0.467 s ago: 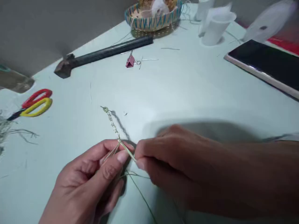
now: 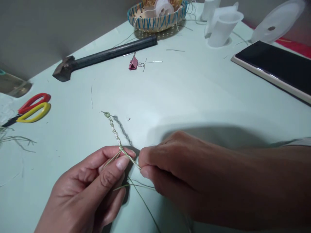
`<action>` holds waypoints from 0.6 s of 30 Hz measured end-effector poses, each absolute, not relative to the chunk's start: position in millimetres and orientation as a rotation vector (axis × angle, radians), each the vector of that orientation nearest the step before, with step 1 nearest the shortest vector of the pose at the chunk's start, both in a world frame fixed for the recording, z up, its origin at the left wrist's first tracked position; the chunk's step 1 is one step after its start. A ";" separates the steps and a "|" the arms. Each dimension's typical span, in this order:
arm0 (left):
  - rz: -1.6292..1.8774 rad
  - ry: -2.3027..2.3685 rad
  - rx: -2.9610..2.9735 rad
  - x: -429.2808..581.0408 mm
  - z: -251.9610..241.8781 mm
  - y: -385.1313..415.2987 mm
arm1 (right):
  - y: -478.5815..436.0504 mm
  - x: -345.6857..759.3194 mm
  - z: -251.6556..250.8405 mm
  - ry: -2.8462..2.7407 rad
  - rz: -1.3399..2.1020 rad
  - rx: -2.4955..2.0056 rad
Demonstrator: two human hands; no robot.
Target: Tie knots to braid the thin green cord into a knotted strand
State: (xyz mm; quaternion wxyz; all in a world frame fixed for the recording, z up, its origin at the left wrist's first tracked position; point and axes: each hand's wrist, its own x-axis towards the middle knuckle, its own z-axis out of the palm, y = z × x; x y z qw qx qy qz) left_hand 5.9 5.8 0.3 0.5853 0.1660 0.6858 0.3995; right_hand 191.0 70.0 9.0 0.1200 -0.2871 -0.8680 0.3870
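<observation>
Knotted cord strip (image 2: pixel 113 128) this thin should be very light and limp, with a little more body along the knots than in the free strands. Pulled tight, the strands may slip between dry fingertips, and a hard tug could distort the small knots, so the best grip is a close pinch just below the last knot, with the working strands held taut and apart.

It looks pale green mixed with whitish flecks, narrow and bumpy, with a small loop at its far end where a thin dark pin (image 2: pixel 103 112) sticks out. Whether the flecks are beads or pale thread is too small to tell.

The strip slants above the left-hand half of the pale surface (image 2: pixel 194 87), well in from the back edge, where a hammer (image 2: pixel 104 57) lies; red-and-yellow scissors (image 2: pixel 37 111) rest nearer the left edge. Its shadow falls apart to the right, so it seems raised.

At the near end, the left hand (image 2: pixel 89 191) has thumb and forefinger nearly together, pinching slim strands (image 2: pixel 112 160) that fan leftward. The right hand (image 2: pixel 175 168) is curled, its thumb tight against the forefinger on a taut cord bundle (image 2: pixel 132 159). Loose cord tails (image 2: pixel 145 205) trail below, between the hands.
</observation>
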 end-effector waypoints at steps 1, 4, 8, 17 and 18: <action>0.932 1.600 0.388 5.9 0.3 7.6 | 70.1 190.9 9.3 -2.535 1.131 -0.843; 0.934 1.598 0.391 5.6 0.9 12.4 | 70.0 190.1 10.7 -2.552 1.142 -0.845; 0.944 1.595 0.433 4.4 1.4 11.6 | 71.8 189.3 13.9 -2.566 1.271 -0.895; 0.964 1.568 0.440 4.0 2.4 6.7 | 81.4 190.6 17.6 -2.417 1.455 -0.944; 0.959 1.566 0.432 4.3 2.0 7.1 | 82.2 190.3 17.3 -2.406 1.462 -0.932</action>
